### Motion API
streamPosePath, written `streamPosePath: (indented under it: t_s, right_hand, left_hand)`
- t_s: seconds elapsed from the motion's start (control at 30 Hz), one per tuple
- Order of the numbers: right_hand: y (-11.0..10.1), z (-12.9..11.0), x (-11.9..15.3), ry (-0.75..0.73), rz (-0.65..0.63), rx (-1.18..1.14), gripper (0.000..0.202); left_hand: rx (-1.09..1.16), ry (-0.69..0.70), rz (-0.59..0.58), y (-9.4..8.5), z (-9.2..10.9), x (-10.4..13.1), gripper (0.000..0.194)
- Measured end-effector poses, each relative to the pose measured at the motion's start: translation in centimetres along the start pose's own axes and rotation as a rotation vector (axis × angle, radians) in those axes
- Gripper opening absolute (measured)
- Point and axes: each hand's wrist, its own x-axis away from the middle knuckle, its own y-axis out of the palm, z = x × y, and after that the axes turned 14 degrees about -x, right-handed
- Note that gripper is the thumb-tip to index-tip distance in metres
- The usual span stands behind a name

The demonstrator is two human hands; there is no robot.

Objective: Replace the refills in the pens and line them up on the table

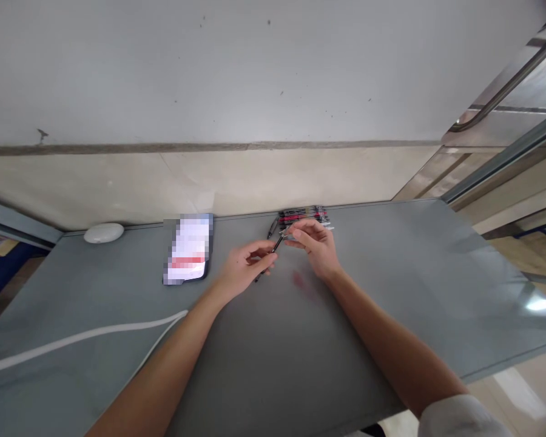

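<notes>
A slim black pen [277, 244] is held at a slant above the grey table. My left hand [250, 264] is closed round its lower part, thumb on top. My right hand [313, 243] pinches at the pen's upper end, where a small clear or silvery piece shows; its exact kind I cannot make out. Just behind my right hand lies a row of pens [303, 213], several of them black, red and clear, side by side. One dark pen-like piece [273, 227] rests apart, left of the row.
A phone [188, 249] with a lit, blurred screen lies left of my hands. Farther left sits a white rounded case [104, 233]. A white cable [95, 332] runs across the grey table [264, 364]. The wall [236, 176] stands along the back edge.
</notes>
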Motion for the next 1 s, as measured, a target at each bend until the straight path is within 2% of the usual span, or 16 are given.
streamPosePath:
  t_s: [0.2, 0.43, 0.67, 0.87, 1.0]
  right_hand:
    - [-0.1, 0.0, 0.2, 0.008, -0.021, 0.066, 0.022]
    - [-0.4, 0.5, 0.3, -0.043, -0.017, 0.155, 0.020]
    - [-0.5, 0.8, 0.3, -0.080, 0.005, 0.111, 0.021]
    - [-0.2, 0.7, 0.6, -0.013, 0.013, 0.048, 0.020]
    - [-0.2, 0.4, 0.6, 0.007, 0.007, -0.014, 0.020]
  left_hand:
    - [-0.095, 0.030, 0.010, 0.6, -0.1, 0.1, 0.029]
    - [-0.064, 0.029, 0.000, 1.1, -0.1, 0.0, 0.028]
    - [0.012, 0.018, -0.009, 1.5, -0.4, 0.0, 0.026]
    - [0.017, 0.080, -0.048, 1.4, -0.1, 0.0, 0.030]
    - [0.047, 0.080, -0.089, 1.0, -0.3, -0.1, 0.024]
